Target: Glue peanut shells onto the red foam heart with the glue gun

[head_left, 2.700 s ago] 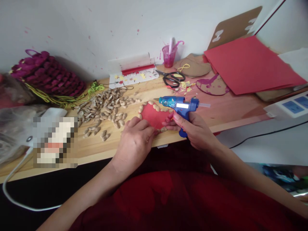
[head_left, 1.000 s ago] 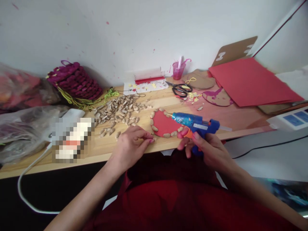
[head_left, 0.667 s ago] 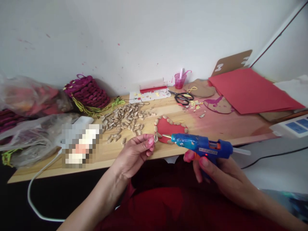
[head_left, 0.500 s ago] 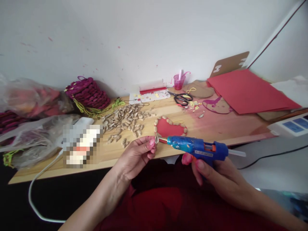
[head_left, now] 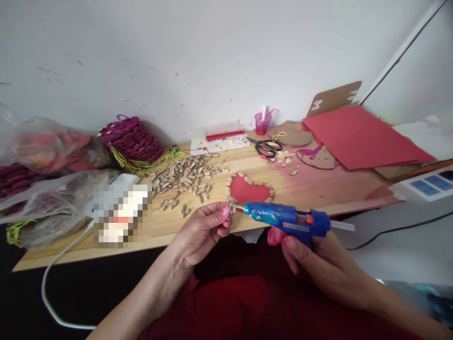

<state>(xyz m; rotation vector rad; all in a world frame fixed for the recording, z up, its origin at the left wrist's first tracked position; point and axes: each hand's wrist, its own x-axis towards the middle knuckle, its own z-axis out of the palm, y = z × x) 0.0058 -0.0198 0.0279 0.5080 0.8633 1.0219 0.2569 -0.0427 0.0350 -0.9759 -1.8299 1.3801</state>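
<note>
Between the thumb and fingertips of my left hand (head_left: pixel 208 226) is a peanut shell (head_left: pixel 232 208), its hollow side turned toward the right. My right hand (head_left: pixel 318 259) is wrapped round the handle of a blue hot glue gun (head_left: pixel 286 218), with a clear glue stick (head_left: pixel 342 225) poking out of its back. The metal nozzle (head_left: pixel 239 207) points left and meets the shell's edge or hollow. Just beyond both hands lies a red heart-shaped card (head_left: pixel 249 190), edged with peanut shells; the glue gun hides part of its lower edge.
Loose peanut shells (head_left: pixel 187 174) are heaped left of the heart. Scissors (head_left: pixel 269 147), a pink cup (head_left: pixel 262 123) and red card sheets (head_left: pixel 364 134) lie farther back. A blurred-out phone-like object (head_left: pixel 122 215), plastic bags (head_left: pixel 60 193) and a purple woven basket (head_left: pixel 132 141) stand at left.
The glue gun has shifted slightly left, its nozzle now closer into the peanut shell. The left hand keeps its pinch on the shell almost in place.
</note>
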